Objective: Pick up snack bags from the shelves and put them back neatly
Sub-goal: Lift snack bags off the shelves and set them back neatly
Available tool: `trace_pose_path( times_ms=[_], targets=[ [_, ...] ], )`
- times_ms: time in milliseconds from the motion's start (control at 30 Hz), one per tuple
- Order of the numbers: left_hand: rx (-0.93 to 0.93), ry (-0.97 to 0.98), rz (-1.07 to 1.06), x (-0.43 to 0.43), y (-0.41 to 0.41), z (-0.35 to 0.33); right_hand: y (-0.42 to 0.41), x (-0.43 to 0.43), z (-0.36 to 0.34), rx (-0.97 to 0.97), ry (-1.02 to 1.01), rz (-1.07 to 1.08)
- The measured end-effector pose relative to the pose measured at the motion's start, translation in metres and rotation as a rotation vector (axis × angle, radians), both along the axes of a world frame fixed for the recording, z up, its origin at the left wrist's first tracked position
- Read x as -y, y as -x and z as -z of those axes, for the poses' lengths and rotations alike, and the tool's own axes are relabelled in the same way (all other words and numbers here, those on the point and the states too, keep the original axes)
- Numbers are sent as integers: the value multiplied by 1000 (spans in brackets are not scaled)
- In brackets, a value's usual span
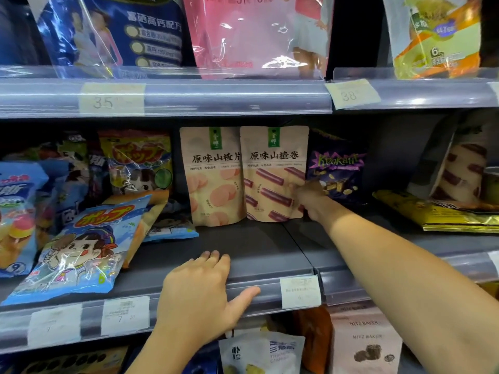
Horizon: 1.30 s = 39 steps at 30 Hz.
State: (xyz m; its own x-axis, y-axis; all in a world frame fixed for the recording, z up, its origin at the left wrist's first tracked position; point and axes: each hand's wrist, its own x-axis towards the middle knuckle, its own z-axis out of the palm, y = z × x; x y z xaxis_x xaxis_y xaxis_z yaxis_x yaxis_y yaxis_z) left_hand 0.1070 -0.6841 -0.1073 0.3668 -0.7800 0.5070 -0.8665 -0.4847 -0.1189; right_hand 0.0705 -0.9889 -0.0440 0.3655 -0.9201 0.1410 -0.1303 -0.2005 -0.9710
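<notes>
Two beige hawthorn snack pouches stand upright side by side at the back of the middle shelf (264, 247): one with pink slices (213, 176) and one with dark red rolls (272, 174). My right hand (310, 198) reaches deep into the shelf and grips the right edge of the rolls pouch, next to a purple Kookatit bag (337, 171). My left hand (199, 290) rests flat on the shelf's front edge, fingers straight, thumb along the price rail.
Blue cartoon candy bags (78, 247) lean and overlap on the left of the shelf. A yellow bag (442, 211) lies flat at the right. The shelf above carries large blue, pink and orange bags. More pouches stand on the shelf below.
</notes>
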Motion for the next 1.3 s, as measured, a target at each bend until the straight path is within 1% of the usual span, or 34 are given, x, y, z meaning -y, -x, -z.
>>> trace_pose_path(
  times_ms=[67, 133, 167, 200, 267, 367, 400, 467, 533, 600, 667, 767, 833, 967, 1133, 1300],
  targets=[
    [-20, -33, -13, 0, -2, -1, 14, 1, 1, -62, 35, -52],
    [-72, -24, -41, 2, -2, -4, 32, 4, 4, -99, 118, -125],
    [-87, -2, -57, 6, -1, -7, 43, 4, 5, -149, 177, -150],
    [-89, 16, -56, 12, 0, -11, 55, 3, 5, -248, 259, -151],
    [-78, 34, -6, 28, 6, -22, 80, 1, 5, -473, 429, -102],
    [-79, 15, 120, 65, 20, -38, 116, -5, 1, -711, 624, -11],
    [-97, 1, 163, 81, 25, -43, 129, -5, -1, -784, 704, 19],
    [-169, -52, 234, 114, 40, -55, 157, 0, -4, -854, 826, 82],
    [-200, -127, 272, 152, 58, -66, 189, 8, -8, -865, 872, 148],
    [-104, -158, 285, 189, 81, -75, 222, 19, -11, -866, 888, 225],
    [-15, -145, 301, 224, 104, -84, 255, 30, -14, -863, 890, 303],
    [-7, -167, 330, 268, 135, -90, 299, 46, -17, -833, 870, 380],
    [-24, -200, 329, 293, 151, -92, 321, 58, -17, -833, 820, 406],
    [-77, -239, 313, 331, 173, -100, 344, 79, -13, -867, 709, 399],
    [-138, -242, 265, 357, 184, -109, 353, 102, -14, -823, 694, 395],
    [-143, -209, 225, 379, 188, -115, 351, 125, -18, -789, 671, 338]
  ],
)
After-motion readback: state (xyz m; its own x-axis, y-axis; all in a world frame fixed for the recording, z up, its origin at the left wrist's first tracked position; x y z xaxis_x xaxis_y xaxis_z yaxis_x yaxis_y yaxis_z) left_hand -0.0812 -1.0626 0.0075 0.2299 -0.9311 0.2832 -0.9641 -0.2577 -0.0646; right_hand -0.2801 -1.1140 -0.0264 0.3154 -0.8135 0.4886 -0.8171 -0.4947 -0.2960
